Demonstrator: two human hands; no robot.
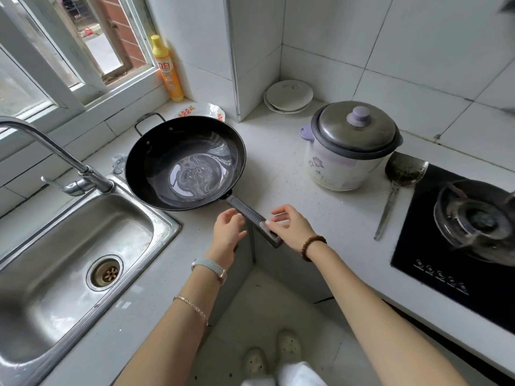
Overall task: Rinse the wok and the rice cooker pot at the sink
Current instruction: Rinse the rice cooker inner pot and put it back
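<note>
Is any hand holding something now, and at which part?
Nothing is held. Both hands, left and right, are open beside the wok handle.

The black wok (185, 162) sits upright just beyond both hands – a little water pooled inside – its long handle between them; the rice cooker (352, 146) (lid on) stands farther right.

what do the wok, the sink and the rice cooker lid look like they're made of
Wok: dark metal, probably carbon steel or nonstick coated, glossy where water pools; its handle looks like grey plastic.
Sink: brushed stainless steel, silvery with soft reflections.
Rice cooker lid: dull, tarnished metal with a lavender plastic-looking knob.
</note>
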